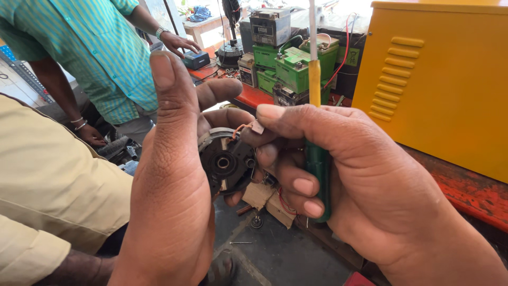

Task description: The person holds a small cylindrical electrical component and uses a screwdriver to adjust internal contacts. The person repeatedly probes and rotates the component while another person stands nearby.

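Observation:
My left hand (172,175) grips a round black motor part (226,161) with a metal rim and a centre hole, thumb raised. My right hand (349,175) holds a screwdriver (316,153) with a green and yellow handle, its shaft pointing up. That hand's thumb and forefinger also pinch a small brown block on a copper wire (253,127) at the top edge of the motor part. Both hands are close together in front of me.
A yellow metal cabinet (439,79) stands at right on a red bench (471,190). Green and grey batteries (288,63) sit behind. One person in a teal striped shirt (100,47) stands at left, another in a beige shirt (47,175) sits nearer. Small parts lie on the floor (275,249).

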